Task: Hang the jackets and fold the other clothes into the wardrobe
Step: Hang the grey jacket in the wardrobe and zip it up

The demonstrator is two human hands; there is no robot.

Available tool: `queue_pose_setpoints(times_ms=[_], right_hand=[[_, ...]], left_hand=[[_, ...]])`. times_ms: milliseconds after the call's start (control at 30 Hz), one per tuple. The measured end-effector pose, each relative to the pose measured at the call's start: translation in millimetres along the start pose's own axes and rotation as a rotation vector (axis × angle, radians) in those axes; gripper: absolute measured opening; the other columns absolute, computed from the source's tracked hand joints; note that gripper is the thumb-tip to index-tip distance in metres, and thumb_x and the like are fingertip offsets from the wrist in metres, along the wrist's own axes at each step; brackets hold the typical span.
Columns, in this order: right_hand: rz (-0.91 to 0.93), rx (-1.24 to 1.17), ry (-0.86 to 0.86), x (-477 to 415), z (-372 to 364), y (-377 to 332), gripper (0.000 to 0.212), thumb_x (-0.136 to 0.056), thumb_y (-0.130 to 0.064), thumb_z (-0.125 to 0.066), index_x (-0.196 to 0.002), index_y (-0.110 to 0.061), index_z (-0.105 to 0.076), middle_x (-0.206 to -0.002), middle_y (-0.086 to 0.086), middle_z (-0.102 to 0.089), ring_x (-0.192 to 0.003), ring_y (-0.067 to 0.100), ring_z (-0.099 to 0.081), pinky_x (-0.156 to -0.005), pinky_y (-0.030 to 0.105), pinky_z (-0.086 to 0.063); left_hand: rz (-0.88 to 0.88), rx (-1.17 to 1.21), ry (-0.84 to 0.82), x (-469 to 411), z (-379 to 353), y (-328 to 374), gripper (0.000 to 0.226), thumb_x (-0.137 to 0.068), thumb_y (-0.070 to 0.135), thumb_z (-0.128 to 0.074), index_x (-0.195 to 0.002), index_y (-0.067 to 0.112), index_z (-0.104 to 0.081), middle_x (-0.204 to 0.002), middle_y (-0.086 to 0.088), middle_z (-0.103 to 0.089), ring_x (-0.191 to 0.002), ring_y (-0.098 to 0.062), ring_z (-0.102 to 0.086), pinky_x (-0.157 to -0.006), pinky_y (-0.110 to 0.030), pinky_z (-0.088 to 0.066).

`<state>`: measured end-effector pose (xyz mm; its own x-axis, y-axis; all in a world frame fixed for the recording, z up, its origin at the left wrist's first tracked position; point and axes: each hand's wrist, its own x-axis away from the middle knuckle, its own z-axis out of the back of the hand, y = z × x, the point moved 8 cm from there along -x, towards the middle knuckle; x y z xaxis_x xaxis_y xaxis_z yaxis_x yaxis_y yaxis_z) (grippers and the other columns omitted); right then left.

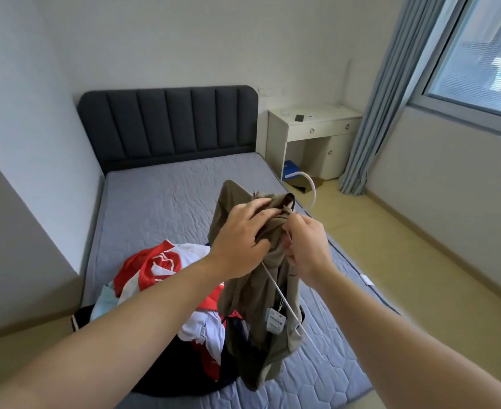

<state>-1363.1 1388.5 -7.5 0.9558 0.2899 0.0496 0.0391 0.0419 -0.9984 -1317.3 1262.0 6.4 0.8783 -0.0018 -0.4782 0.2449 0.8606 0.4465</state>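
Olive-brown jacket [261,290], thin soft fabric, held up in the air over the foot end of the mattress [160,196], hem dangling close to the foot edge. It's bunched at the collar. A paper tag [274,320] hangs on its front.

Left hand [240,237]: fingers curled over the bunched collar and shoulder, gripping cloth. Right hand [305,246]: thumb and fingers pinch the white hanger [313,187] at its neck, just beside the collar. The hook sticks up past the collar and one thin arm runs down across the jacket front.

Handling, my read:
- The jacket looks light and limp, with no stiffness, so it'll sag and slide off a thin smooth hanger arm if a shoulder isn't seated.
- Best hold is at the collar or shoulder seam, not the body.
- The hanger is rigid but slim, so grip it at the neck under the hook.
- The tag string could snag.

Mixed clothes pile [160,267], red, white and dark, lies at the foot edge toward the mattress's left corner, touching the hanging jacket's lower part or just behind it. I can't tell which.

The mattress is bare grey quilted, flat and slightly grippy-looking, with a dark padded headboard [166,122] at the far edge. The room has white walls, a white desk [311,122] past the far right corner, a blue curtain [390,98], a window [479,54] on the right, and a pale floor [390,246]. The wardrobe is not in view.
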Motion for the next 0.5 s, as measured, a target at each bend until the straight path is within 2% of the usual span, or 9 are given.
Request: queue_pose_setpoints(times_ms=[100,167,200,267,300,333,400,500], right_hand=[[-0.008,-0.052,-0.053,0.2,-4.4,-8.5,0.015,-0.070,-0.022,-0.044,-0.055,-0.022,-0.042,-0.057,0.004,-0.040,-0.044,0.014,-0.029,-0.042,0.021,-0.023],[-0.080,-0.163,-0.056,0.9,-5.9,-6.7,0.013,-0.068,-0.021,-0.042,-0.055,-0.019,-0.043,-0.055,0.005,-0.043,-0.041,0.013,-0.029,-0.040,0.019,-0.023],[-0.107,-0.217,-0.048,1.4,-5.6,-5.7,0.014,-0.069,-0.021,-0.040,-0.056,-0.018,-0.045,-0.054,0.006,-0.046,-0.039,0.013,-0.030,-0.039,0.019,-0.023],[-0.124,-0.245,-0.021,1.3,-2.6,-4.6,0.020,-0.077,-0.018,-0.037,-0.064,-0.011,-0.050,-0.055,0.011,-0.054,-0.039,0.015,-0.035,-0.039,0.020,-0.026],[-0.123,-0.220,-0.001,1.3,-0.2,-4.0,0.022,-0.079,-0.016,-0.035,-0.069,-0.008,-0.052,-0.057,0.015,-0.058,-0.039,0.015,-0.038,-0.039,0.020,-0.028],[-0.121,-0.191,0.022,1.5,2.7,-4.0,0.022,-0.080,-0.013,-0.035,-0.072,-0.005,-0.054,-0.058,0.018,-0.061,-0.038,0.016,-0.041,-0.039,0.020,-0.030],[-0.126,-0.156,0.061,0.4,7.9,-2.5,0.018,-0.076,-0.006,-0.036,-0.071,-0.007,-0.053,-0.059,0.020,-0.061,-0.035,0.016,-0.040,-0.038,0.020,-0.029],[-0.182,-0.133,0.086,-1.4,14.5,4.1,0.021,-0.076,-0.002,-0.039,-0.068,-0.010,-0.056,-0.059,0.017,-0.060,-0.035,0.017,-0.041,-0.037,0.021,-0.029]], left_hand=[[-0.002,-0.213,0.117,-13.3,13.7,-4.5,0.042,-0.090,0.032,-0.040,-0.128,0.028,-0.056,-0.143,0.006,-0.050,-0.129,-0.024,-0.039,-0.106,-0.052,-0.036],[-0.034,-0.378,0.182,-19.2,19.5,-5.7,0.035,-0.097,0.038,-0.035,-0.122,0.031,-0.058,-0.140,0.007,-0.053,-0.136,-0.028,-0.036,-0.110,-0.054,-0.027],[-0.051,-0.384,0.195,-21.7,22.0,-7.2,0.034,-0.100,0.040,-0.034,-0.118,0.031,-0.061,-0.134,0.008,-0.057,-0.137,-0.029,-0.037,-0.111,-0.052,-0.021],[-0.063,-0.217,0.196,-27.8,30.1,-10.3,0.035,-0.102,0.042,-0.033,-0.102,0.028,-0.065,-0.105,0.008,-0.062,-0.115,-0.023,-0.051,-0.111,-0.050,-0.024],[-0.073,-0.120,0.180,-30.2,33.8,-10.8,0.036,-0.103,0.042,-0.033,-0.094,0.025,-0.064,-0.090,0.007,-0.060,-0.098,-0.019,-0.053,-0.106,-0.049,-0.032],[-0.100,-0.079,0.158,-31.6,34.9,-9.9,0.038,-0.104,0.043,-0.033,-0.089,0.023,-0.062,-0.081,0.007,-0.058,-0.084,-0.016,-0.051,-0.095,-0.049,-0.040],[-0.155,-0.105,0.077,-31.0,28.9,-4.8,0.049,-0.104,0.054,-0.027,-0.086,0.023,-0.060,-0.075,0.007,-0.057,-0.073,-0.014,-0.048,-0.077,-0.044,-0.042],[-0.176,-0.127,-0.003,-26.6,20.9,-0.4,0.064,-0.094,0.075,-0.019,-0.083,0.026,-0.059,-0.073,0.009,-0.053,-0.070,-0.012,-0.046,-0.073,-0.036,-0.037]])
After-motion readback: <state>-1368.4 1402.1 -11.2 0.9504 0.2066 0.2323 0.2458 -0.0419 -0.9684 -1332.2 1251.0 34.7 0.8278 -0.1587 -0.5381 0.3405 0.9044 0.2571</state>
